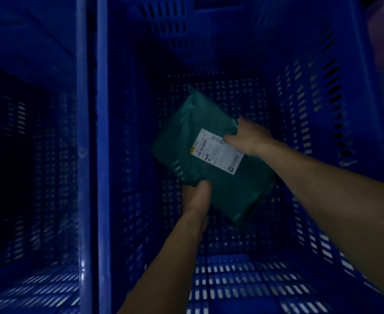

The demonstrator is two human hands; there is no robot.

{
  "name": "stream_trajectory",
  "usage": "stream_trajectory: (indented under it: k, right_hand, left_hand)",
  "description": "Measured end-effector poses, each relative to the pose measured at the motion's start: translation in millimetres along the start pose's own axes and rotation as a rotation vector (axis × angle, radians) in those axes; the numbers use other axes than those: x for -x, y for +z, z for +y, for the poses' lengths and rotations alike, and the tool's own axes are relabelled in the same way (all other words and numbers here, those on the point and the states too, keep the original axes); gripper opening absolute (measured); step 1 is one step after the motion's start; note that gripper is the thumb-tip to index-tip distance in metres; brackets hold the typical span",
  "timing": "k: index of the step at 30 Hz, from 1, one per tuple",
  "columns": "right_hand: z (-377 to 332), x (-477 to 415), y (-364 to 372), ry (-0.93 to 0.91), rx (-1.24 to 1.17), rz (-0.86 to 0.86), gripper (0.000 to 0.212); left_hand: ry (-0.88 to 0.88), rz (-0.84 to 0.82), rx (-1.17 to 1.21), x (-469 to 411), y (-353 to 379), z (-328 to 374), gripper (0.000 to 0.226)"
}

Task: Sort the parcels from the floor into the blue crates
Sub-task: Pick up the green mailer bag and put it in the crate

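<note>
Holding green parcel inside blue crate | left hand near edge | right hand far edge

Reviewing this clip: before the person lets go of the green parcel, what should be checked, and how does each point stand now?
1. Parcel inside the blue crate, below its rim: ok.
2. Both hands holding it, left hand at the near edge, right hand at the far corner: ok.
3. Parcel resting on the crate floor: cannot tell, it looks tilted and blurred.
4. Crate floor free of other parcels: ok where visible.
5. White label facing up: ok.
6. Label text readable to confirm the right crate: cannot tell, too dark and small.
</note>
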State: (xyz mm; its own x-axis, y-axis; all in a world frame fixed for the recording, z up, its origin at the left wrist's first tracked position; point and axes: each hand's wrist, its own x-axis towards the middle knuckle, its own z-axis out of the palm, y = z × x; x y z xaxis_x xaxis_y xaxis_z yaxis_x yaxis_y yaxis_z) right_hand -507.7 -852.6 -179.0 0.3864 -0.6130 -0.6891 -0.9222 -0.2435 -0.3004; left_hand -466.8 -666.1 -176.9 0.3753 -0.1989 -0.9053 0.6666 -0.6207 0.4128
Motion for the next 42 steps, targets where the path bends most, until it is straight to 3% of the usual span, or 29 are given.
stream_trajectory:
  k: [7,10,12,15,19,24,42]
  right_hand:
    - [-40,-15,-23,-0.250,0.242,0.025,0.068]
    - [-47,2,-12,-0.306,0.141,0.044,0.059]
    - [-42,22,4,-0.306,-0.022,0.139,0.050]
    - [-24,56,33,-0.012,-0.495,0.206,0.027]
    - [-1,84,56,0.514,-1.087,-0.183,0.051]
    - [5,66,43,0.616,-1.455,0.058,0.043]
    - [-20,13,3,0.362,-1.233,-0.131,0.062]
  left_hand:
    - [-0.172,-0.137,0.228,1,24,29,0.014]
    - [-0.167,-0.101,0.240,-3,19,50,0.005]
    - [-0.152,-0.069,0.223,-4,8,60,0.021]
    - [-0.138,0.005,0.139,2,-13,70,0.039]
    - [-0.136,0.025,0.096,3,-31,83,0.041]
    - [-0.127,0.033,0.059,-2,-33,90,0.051]
    - [0.090,0.050,0.028,-32,-23,132,0.038]
